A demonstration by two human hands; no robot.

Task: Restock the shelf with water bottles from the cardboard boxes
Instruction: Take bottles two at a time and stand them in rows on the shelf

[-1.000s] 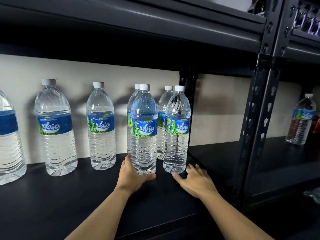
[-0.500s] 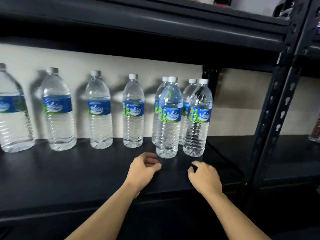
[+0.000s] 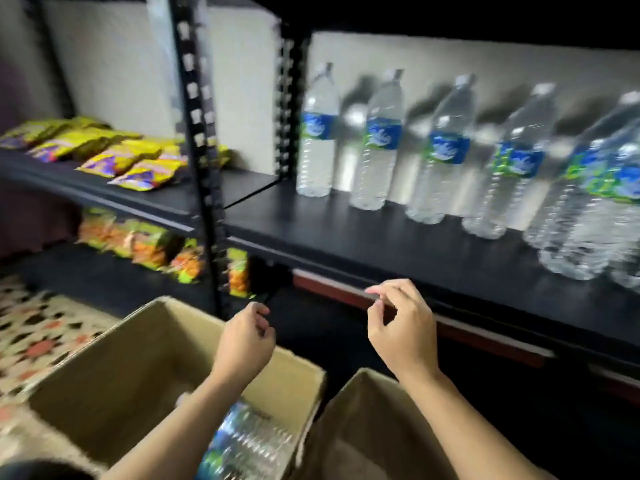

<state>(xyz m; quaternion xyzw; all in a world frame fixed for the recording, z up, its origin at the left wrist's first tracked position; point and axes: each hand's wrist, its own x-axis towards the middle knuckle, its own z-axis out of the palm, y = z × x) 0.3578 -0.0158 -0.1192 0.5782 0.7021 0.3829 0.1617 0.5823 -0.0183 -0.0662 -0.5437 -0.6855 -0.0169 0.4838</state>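
Observation:
Several clear water bottles (image 3: 379, 140) with blue and green labels stand in a row along the back of the black shelf (image 3: 398, 244). Below, two open cardboard boxes sit on the floor: the left box (image 3: 114, 368) holds a water bottle (image 3: 242, 441) lying inside, and the right box (image 3: 349, 427) shows only its inner wall. My left hand (image 3: 244, 344) hovers over the left box, fingers loosely curled, holding nothing. My right hand (image 3: 403, 327) hangs in front of the shelf edge above the right box, fingers loosely curled and empty.
A black upright post (image 3: 197, 133) divides the shelving. Yellow snack bags (image 3: 114, 157) lie on the left shelf, with orange and green packets (image 3: 149, 244) on the level below. Patterned floor (image 3: 38, 337) shows at the left.
Both hands have left the bottles and drawn back off the shelf down over the boxes. The view has swung left and downward, bringing the boxes and the snack shelves into sight.

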